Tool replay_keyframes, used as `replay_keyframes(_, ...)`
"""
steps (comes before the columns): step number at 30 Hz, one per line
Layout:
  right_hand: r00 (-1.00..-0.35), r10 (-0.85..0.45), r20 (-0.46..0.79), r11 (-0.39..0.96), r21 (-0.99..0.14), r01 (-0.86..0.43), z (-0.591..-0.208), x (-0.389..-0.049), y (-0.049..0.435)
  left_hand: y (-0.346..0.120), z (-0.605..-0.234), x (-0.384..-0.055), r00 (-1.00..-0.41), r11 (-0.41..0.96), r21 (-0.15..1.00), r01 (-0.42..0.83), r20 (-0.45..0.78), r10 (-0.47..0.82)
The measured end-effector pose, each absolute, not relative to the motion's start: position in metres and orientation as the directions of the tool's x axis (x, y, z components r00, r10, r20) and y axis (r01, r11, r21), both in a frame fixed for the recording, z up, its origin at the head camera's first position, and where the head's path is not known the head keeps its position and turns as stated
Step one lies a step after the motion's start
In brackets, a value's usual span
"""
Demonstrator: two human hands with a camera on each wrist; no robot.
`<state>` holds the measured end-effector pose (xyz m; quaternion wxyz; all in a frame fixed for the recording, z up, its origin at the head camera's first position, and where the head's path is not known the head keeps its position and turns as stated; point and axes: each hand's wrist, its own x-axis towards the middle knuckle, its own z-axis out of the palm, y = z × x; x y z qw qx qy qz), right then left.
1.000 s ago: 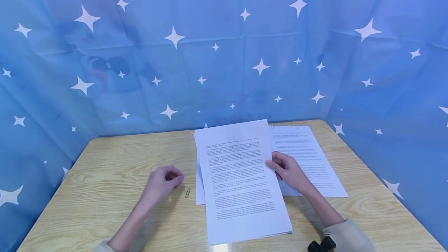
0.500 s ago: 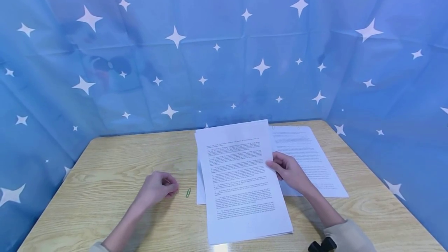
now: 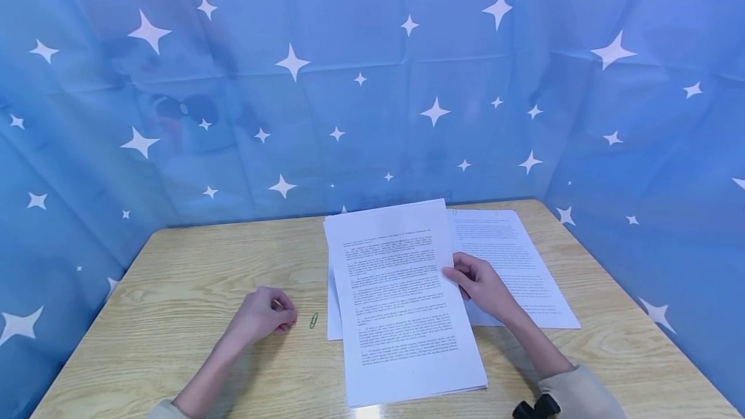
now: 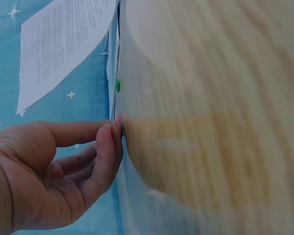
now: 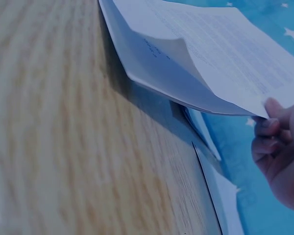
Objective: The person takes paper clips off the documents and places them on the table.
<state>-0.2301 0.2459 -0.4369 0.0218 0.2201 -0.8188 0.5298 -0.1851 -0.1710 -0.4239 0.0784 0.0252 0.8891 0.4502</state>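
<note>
My left hand [image 3: 264, 317] is low at the table, left of a green paper clip [image 3: 313, 321]. In the left wrist view, its thumb and index fingertips meet at the wood and pinch a small pink paper clip [image 4: 119, 117], mostly hidden by the fingers. My right hand [image 3: 480, 284] grips the right edge of a stack of printed sheets [image 3: 401, 315], thumb on top and fingers beneath. In the right wrist view, the held stack [image 5: 225, 54] is raised and tilted, and a lower sheet bends away from the top one.
More printed sheets [image 3: 512, 264] lie at the back right, with small clips on their top edge. Another sheet [image 3: 334, 302] shows beneath the held stack's left side. A blue curtain with white stars [image 3: 372, 83] hangs behind the wooden table [image 3: 192, 277].
My left hand has moved slightly left and down to the tabletop, beside the green paper clip. The right hand and its stack have stayed in place.
</note>
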Motion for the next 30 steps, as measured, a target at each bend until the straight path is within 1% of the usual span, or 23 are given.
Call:
replay_keyframes(8, -0.9, -0.34, 0.273, 0.336, -0.859, -0.387, -0.437, -0.23, 0.246, -0.171, -0.422, -0.186, -0.988, 0.598, 0.799, -0.06, -0.133, 0.078)
replay_keyframes(16, -0.902, -0.341, 0.267, 0.332, -0.863, -0.381, -0.44, -0.231, 0.247, -0.169, -0.417, -0.186, -0.992, 0.606, 0.795, -0.044, -0.107, 0.067)
replay_keyframes(23, -0.901, -0.339, 0.271, 0.333, -0.861, -0.384, -0.441, -0.231, 0.248, -0.161, -0.408, -0.19, -0.997, 0.578, 0.816, 0.003, -0.041, 0.063)
replay_keyframes(30, -0.901, -0.333, 0.277, 0.327, -0.862, -0.386, -0.44, -0.231, 0.247, -0.144, -0.399, -0.189, -0.995, 0.499, 0.864, 0.069, 0.024, 0.096)
